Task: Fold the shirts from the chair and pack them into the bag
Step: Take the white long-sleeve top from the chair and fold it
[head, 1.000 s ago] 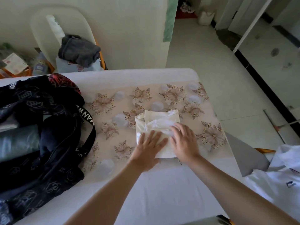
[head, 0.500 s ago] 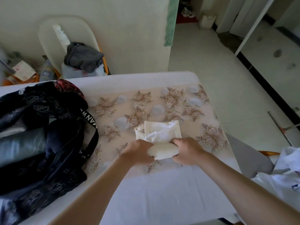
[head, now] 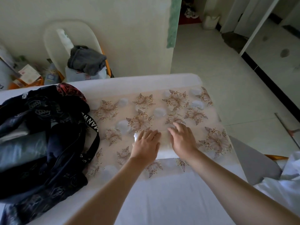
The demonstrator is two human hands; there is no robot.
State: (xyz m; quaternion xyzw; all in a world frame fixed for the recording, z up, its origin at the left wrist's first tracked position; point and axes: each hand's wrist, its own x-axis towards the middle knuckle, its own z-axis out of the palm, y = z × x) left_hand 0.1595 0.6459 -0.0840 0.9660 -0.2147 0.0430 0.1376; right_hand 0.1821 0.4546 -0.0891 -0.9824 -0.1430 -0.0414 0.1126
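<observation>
- As both press down flat, left hand (head: pixel 146 146) and right hand (head: pixel 182 140) lie side by side with fingers straight on folded cream shirt (head: pixel 164 149).
- Shirt shows only between the hands and at their 6 o'clock edge; the rest is covered.
- Floral cloth (head: pixel 211 120) lies under it, on white-covered table (head: pixel 162 200).
- Dark bag (head: pixel 61 159) at 9 o'clock, gaping, apart from shirt, with folded clothes (head: pixel 21 148) inside.
- Chair (head: pixel 53 39) at 11 o'clock by the wall, grey garment (head: pixel 86 61) on it.
- White shirts (head: pixel 285 189) at 4 o'clock; tiled floor (head: pixel 211 65) at 1 o'clock.
</observation>
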